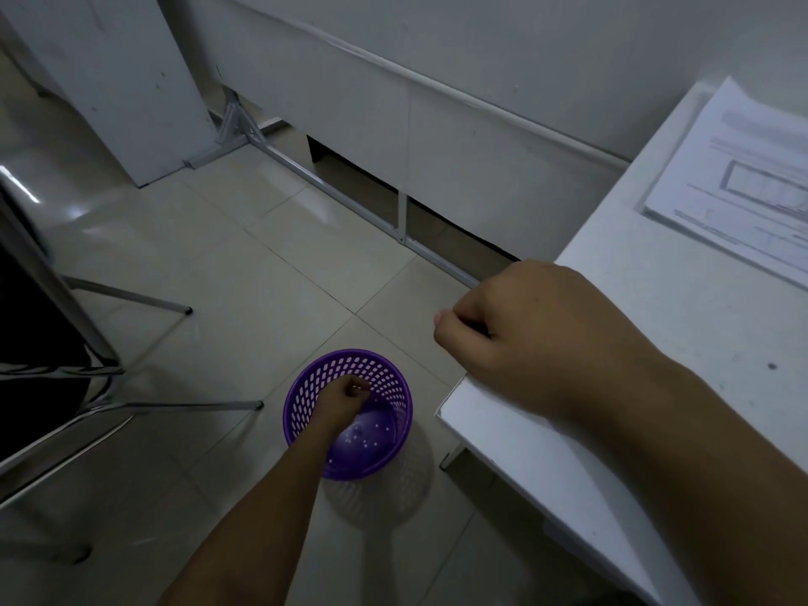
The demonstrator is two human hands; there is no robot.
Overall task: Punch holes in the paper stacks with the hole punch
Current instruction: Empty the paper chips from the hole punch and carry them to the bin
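A person leans out from the near left corner of a white tabletop [682,343] toward the floor, where a purple perforated wastebasket [301,413] stands on pale tiles. The left hand [345,398] is lowered into the basket's mouth with its fingers curled; whether they pinch something cannot be told. Small white paper dots lie scattered on the basket's bottom. The right hand [524,330] rests at the tabletop's corner edge with fingers curled under; what, if anything, it holds is hidden.

The paper stack [743,177], printed sheets with a framed diagram, lies flat at the far right of the tabletop, well apart from both hands. No hole punch shows in view. The stack should be light but floppy, its sheets likely to slide over one another, so it would best be taken by one edge with thumb above and fingers below, squared up before it goes into a punch. A metal-legged chair [52,325] stands to the left, and a grey partition [393,107] runs along the far side.
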